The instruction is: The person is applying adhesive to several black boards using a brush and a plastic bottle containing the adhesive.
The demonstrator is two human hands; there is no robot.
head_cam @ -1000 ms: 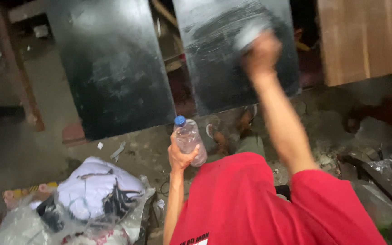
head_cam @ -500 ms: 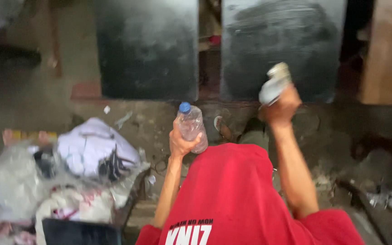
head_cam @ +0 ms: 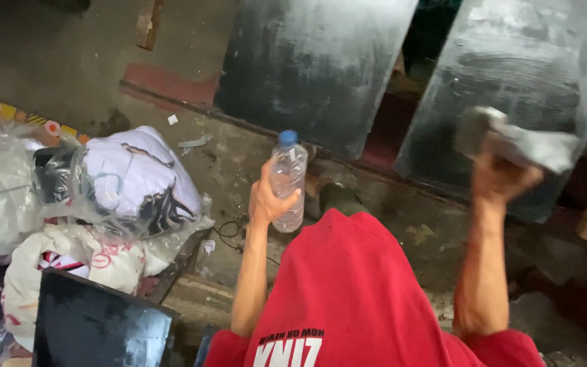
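Down below the head camera we see our red shirt (head_cam: 354,299) filling the lower middle, both bare forearms reaching forward over a dirty concrete floor (head_cam: 69,61). Our left hand (head_cam: 266,200) is wrapped around a clear plastic bottle (head_cam: 288,180) with a blue cap, held upright, fingers curled on its lower half, thumb on the near side. The bottle sits in the air above the floor, just in front of the shirt and near the lower edge of the left dark panel (head_cam: 314,64). Our right hand (head_cam: 501,178) is raised higher and closed on a crumpled grey rag (head_cam: 518,141), which is pressed against, or at least right at, the right dark panel (head_cam: 524,75); the rag is motion-blurred so we cannot tell exact contact. That panel shows pale smeary streaks across its surface. Both panels lean tilted, side by side with a dark gap between them, their lower edges resting on the floor by a reddish strip. Left of us lies a heap of clear plastic bags (head_cam: 96,183) stuffed with white printed fabric, well apart from the bottle. At lower left another glossy black board (head_cam: 100,326) cuts into frame, just beside the bags. A dark shoe or foot (head_cam: 338,198) shows just past the shirt, near the bottle's base.
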